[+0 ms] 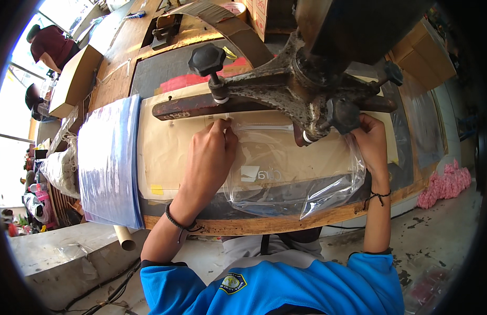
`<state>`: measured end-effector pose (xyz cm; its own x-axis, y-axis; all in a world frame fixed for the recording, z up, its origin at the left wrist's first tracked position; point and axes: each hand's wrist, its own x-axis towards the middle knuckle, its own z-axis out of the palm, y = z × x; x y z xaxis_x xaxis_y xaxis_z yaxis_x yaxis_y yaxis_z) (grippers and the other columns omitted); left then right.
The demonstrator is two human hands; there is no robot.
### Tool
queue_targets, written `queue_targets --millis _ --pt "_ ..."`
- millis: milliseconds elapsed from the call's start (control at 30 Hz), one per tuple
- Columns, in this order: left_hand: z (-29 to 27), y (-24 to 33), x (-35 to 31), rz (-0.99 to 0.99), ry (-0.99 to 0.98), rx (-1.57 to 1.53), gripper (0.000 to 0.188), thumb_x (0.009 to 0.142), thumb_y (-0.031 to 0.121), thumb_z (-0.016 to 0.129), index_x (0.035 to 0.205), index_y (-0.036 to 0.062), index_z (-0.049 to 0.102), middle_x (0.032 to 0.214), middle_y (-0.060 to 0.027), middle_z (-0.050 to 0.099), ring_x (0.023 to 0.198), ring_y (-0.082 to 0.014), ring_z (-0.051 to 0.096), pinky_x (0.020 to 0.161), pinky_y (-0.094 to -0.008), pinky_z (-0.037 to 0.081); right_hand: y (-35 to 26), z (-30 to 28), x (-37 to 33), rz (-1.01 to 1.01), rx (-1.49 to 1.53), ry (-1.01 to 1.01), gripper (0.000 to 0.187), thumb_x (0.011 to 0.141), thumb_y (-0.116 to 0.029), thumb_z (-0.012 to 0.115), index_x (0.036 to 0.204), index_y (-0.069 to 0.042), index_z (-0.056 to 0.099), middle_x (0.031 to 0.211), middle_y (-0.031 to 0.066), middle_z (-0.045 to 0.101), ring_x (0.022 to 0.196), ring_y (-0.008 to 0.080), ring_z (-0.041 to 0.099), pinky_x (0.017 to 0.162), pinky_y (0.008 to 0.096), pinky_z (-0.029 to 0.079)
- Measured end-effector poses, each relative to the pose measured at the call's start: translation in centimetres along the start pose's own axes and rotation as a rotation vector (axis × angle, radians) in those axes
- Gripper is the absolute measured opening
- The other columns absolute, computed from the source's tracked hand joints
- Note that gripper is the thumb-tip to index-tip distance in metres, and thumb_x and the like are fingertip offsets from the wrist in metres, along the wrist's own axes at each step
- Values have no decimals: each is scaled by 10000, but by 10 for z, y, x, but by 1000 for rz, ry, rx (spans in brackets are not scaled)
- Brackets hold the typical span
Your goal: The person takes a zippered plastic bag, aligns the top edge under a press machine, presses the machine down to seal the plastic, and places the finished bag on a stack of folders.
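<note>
A transparent plastic bag (275, 157) with a small white print lies across brown paper, its near part reaching over the table's front edge. At the bag's far left corner, my left hand (211, 149) is closed in a pinch, just in front of a dark metal bar (185, 106). My right hand (373, 144) grips the far right corner; a black knob (344, 114) partly hides its fingers. Above the bag's far edge hangs the cast metal head (285, 86) of a press, with the bar beneath it.
A stack of transparent plastic sheets (108, 157) lies left of the paper. Cardboard boxes (75, 81) stand at the far left and right. A bundle of pink cord (446, 184) sits at right. A person (54, 47) is at the far left. A cardboard tube (125, 239) sticks out below the table.
</note>
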<state>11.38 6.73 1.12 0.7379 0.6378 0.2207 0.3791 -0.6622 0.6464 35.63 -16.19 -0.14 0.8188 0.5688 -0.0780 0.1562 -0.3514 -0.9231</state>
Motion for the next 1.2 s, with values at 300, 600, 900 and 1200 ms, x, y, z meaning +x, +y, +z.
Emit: queue_targets --millis 300,600,900,1200 --pt "-2 3 1 -19 -36 -8 185 874 20 577 1009 -85 646 840 -281 666 710 -427 656 660 -458 522 2 3 1 -4 42 24 145 886 -92 704 920 50 707 772 39 683 694 71 597 645 232 469" --pt "-1 3 1 -22 -37 -1 190 878 20 575 1018 -88 644 849 -284 667 740 -436 658 678 -463 525 3 3 0 -9 29 31 140 883 -87 705 925 46 708 778 40 689 702 68 603 653 231 473" --pt "-1 1 2 -13 -26 -17 189 870 10 579 1022 -82 642 841 -285 663 737 -436 654 675 -464 520 3 3 1 -12 37 28 128 879 -78 702 921 43 708 765 33 683 679 63 595 626 228 467" --pt "1 0 2 -32 -24 -10 175 867 8 579 1014 -61 645 860 -265 669 751 -431 654 680 -471 518 0 1 0 17 7 15 136 854 -73 697 926 42 708 772 39 680 692 79 603 644 235 477"
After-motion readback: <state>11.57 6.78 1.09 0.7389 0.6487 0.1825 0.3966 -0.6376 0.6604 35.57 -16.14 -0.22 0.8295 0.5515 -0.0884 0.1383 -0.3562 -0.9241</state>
